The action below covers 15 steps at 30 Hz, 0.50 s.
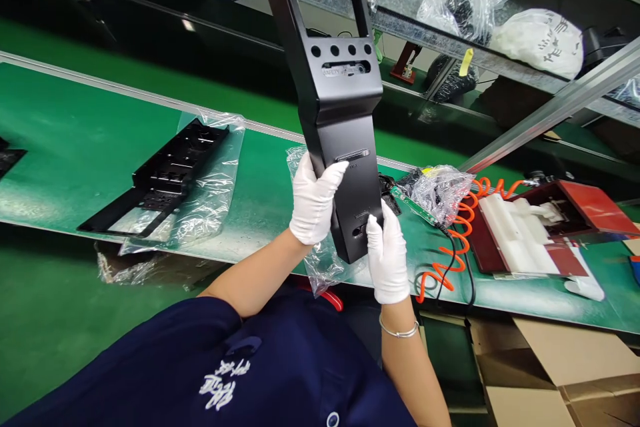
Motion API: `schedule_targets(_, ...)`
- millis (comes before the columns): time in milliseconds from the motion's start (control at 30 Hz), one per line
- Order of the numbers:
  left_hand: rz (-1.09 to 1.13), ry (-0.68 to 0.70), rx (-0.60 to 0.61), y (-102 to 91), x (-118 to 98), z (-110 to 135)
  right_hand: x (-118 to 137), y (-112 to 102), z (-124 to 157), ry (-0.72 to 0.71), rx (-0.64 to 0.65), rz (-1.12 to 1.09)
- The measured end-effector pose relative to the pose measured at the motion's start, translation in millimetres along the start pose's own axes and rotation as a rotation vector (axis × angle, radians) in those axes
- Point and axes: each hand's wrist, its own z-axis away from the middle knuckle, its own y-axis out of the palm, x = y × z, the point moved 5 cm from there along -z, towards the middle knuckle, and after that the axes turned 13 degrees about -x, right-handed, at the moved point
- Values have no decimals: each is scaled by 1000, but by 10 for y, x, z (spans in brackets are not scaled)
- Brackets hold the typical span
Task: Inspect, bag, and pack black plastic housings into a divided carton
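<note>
Both my hands, in white gloves, hold up a long black housing [350,140] above the green bench. It has a rectangular window at its top end, a row of round holes and a slot marked SAFETY. My left hand [315,203] grips its left edge, thumb across the front face. Lower down, my right hand [387,257] closes around the right edge near the bottom end. A similar black housing [170,170], inner side up, lies on a clear plastic bag [215,207] to the left. Another clear bag [325,270] lies beneath the held housing.
A coiled orange hose [463,227], a green circuit board [414,205] and a red fixture with a white block [520,233] sit right on the bench. An overhead shelf [400,23] carries bagged parts. Cardboard boxes [565,367] stand below, at the right.
</note>
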Motion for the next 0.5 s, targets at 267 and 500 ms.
schedule_targets(267, -355, -22, 270, 68, -170, -27, 21, -1163, -166, 78, -253, -275)
schedule_targets(500, -1040, -142, 1323, 247, -49, 683, 513, -2317, -67, -308, -411, 183)
